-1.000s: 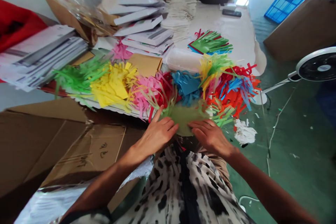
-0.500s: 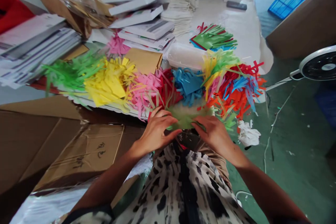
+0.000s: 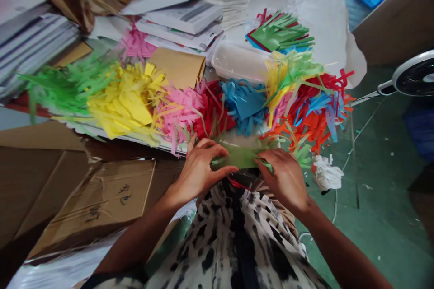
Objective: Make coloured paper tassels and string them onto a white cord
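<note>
A piece of light green fringed tissue paper (image 3: 241,155) lies across the front edge of the table, its strips reaching out to both sides. My left hand (image 3: 202,162) is at its left end, fingers curled over the strips and the thumb stretched along the near edge. At the right end, my right hand (image 3: 284,175) has its fingers and thumb closed on the paper. Just beyond it lie bunches of fringed tissue in red (image 3: 215,110), blue (image 3: 243,104) and pink (image 3: 179,108). The fingertips of both hands are partly hidden by the paper.
Yellow (image 3: 124,99) and green (image 3: 68,83) fringe lies left; a mixed-colour pile (image 3: 305,104) lies right. Behind stand a clear plastic tray (image 3: 237,61) and stacked white boxes (image 3: 190,16). A cardboard box (image 3: 111,189) is low left, a fan (image 3: 417,74) right.
The view has shifted slightly closer to the table. Both hands stay on the green tissue paper, which shows sharper now; the right hand sits a little farther right.
</note>
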`<act>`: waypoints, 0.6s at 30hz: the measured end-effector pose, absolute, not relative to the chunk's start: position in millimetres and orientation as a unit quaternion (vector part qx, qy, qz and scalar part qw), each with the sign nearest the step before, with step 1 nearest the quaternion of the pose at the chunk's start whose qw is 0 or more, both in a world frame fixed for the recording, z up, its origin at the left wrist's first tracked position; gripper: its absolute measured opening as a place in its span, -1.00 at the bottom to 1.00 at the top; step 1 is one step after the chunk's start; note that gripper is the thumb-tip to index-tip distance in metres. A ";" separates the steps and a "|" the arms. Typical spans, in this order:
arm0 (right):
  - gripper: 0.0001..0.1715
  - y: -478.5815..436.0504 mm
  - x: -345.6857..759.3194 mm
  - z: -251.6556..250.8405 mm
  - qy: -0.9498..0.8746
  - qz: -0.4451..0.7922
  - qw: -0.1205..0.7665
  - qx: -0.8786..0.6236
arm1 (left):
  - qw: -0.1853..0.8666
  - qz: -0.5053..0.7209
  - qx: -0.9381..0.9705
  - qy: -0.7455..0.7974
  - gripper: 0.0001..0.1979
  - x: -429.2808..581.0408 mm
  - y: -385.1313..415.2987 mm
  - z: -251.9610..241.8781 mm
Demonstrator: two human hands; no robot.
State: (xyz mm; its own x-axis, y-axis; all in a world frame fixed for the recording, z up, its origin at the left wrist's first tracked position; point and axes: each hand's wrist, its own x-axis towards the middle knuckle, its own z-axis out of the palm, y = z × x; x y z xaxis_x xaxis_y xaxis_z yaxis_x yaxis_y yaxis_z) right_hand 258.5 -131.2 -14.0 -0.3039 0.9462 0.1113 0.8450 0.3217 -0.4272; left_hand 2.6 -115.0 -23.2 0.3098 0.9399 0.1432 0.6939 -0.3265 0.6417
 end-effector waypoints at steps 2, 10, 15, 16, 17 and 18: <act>-0.89 -132.0 260.0 -15.9 -0.789 0.151 0.177 -0.568 | 0.247 0.256 0.776 0.521 -0.75 2.5 -117.7 -24.7; -0.92 -134.6 260.0 -18.9 -0.784 0.139 0.221 -0.564 | 0.247 0.263 0.763 0.537 -0.47 5.1 -120.7 -22.6; -0.83 -138.0 266.3 -19.8 -0.810 0.134 0.321 -0.471 | 0.189 0.309 0.793 0.489 -0.46 1.5 -126.6 -21.6; -0.78 -139.2 268.5 -21.8 -0.819 0.126 0.327 -0.455 | 0.179 0.314 0.805 0.471 -0.52 1.4 -127.6 -22.6; -0.76 -140.3 270.8 -24.1 -0.827 0.118 0.326 -0.443 | 0.175 0.314 0.817 0.451 -0.60 1.4 -128.3 -23.8; -0.75 -141.4 273.1 -26.6 -0.834 0.113 0.320 -0.436 | 0.176 0.308 0.828 0.433 -0.68 1.3 -128.5 -25.2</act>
State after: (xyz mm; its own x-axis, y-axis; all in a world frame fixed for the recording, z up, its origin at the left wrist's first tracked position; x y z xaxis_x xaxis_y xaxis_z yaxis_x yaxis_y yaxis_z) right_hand 273.1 -141.4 -26.6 -0.4153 0.7984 0.4360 0.6541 0.5952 -0.4669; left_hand 1.3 -128.5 -25.2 0.4341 0.8265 0.3584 0.6092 -0.5624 0.5591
